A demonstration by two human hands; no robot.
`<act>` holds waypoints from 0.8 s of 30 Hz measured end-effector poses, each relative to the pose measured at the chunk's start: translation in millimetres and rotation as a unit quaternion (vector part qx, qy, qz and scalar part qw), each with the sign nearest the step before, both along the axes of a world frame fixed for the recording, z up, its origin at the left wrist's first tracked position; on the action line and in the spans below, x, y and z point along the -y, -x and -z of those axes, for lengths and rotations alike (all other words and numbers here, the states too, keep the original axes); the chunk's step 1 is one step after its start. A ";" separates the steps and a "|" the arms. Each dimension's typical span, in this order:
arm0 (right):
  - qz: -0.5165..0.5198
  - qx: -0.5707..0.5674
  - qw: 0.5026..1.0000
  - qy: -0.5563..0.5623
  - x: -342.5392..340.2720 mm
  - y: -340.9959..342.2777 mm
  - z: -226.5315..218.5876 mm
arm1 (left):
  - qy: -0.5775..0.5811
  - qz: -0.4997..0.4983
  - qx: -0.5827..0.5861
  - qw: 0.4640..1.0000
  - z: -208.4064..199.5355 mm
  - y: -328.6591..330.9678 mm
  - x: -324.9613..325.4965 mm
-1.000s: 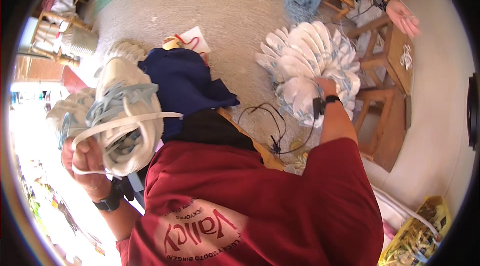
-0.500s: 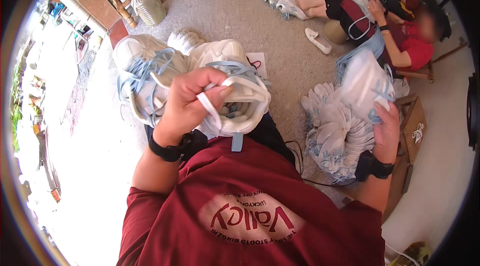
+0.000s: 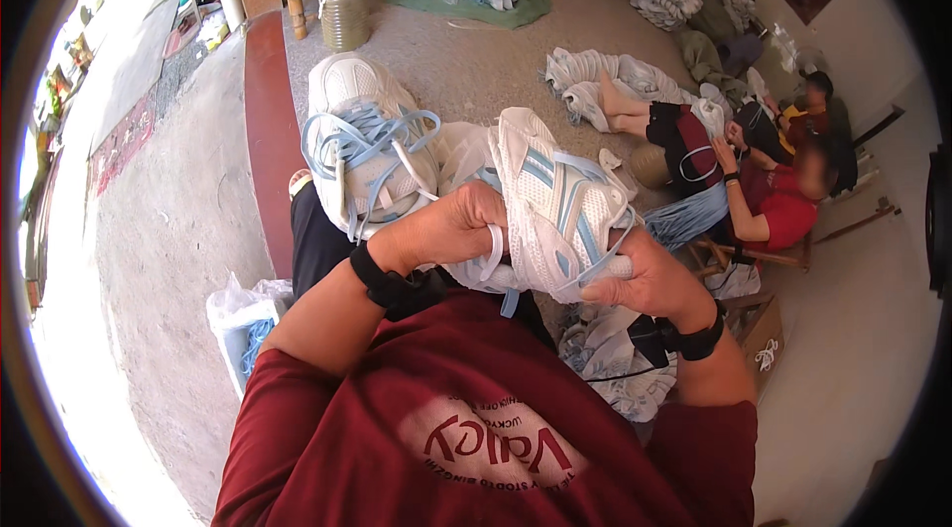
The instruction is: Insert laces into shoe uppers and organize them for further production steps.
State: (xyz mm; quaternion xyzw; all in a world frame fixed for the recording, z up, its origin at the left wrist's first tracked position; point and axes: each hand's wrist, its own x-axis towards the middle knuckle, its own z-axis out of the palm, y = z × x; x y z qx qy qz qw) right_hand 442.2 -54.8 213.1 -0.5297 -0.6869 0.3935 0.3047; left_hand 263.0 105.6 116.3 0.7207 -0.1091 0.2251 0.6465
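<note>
A white mesh shoe upper (image 3: 560,205) with light blue stripes is held tilted in front of my chest. My right hand (image 3: 650,274) grips its near right edge, thumb on the outside. At its left side is my left hand (image 3: 461,225), closed, with a loop of white strip (image 3: 495,251) hanging by its fingers. Some of those fingers are hidden behind the upper. Left of my hands, another white upper (image 3: 367,140) with loose light blue laces (image 3: 369,135) rests over my legs. More white material lies between the two, partly covered.
A blue bin (image 3: 238,334) of laces, lined with plastic, stands at my left. White uppers (image 3: 630,368) are heaped below my right arm. Seated co-workers (image 3: 778,200) are at the right, near more bundled uppers (image 3: 605,71). Far off stands a liquid-filled jug (image 3: 344,11).
My right hand has come from the heap at the right to the middle, bringing a shoe upper beside my left hand. The view has shifted, showing more of the room.
</note>
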 end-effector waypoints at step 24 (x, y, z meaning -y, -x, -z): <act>0.003 0.270 0.956 -0.111 7.3 48.2 -13.5 | 0.313 -0.222 0.042 0.922 3.4 10.9 11.9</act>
